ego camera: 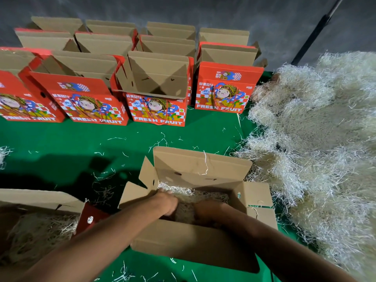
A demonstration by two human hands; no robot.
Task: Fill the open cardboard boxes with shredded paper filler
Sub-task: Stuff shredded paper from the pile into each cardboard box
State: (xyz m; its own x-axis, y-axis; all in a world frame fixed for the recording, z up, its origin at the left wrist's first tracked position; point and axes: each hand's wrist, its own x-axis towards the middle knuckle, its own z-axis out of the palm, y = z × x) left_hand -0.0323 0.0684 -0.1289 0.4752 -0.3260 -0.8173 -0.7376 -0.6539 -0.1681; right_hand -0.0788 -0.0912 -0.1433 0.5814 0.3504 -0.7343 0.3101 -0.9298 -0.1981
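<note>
Both hands down inside the open cardboard box at near centre of the green worktop; left hand and right hand close together, sunk into the shredded paper filler lying in the box; fingers buried in the strands, so cannot tell whether gripping or merely pressing; flaps of the box standing open. Second filled box just to the left, holding more filler. Large loose heap of filler piled along the right edge of the worktop. Rows of red fruit boxes standing at the far side, lids up; stray strands scattered over the green cloth.
</note>
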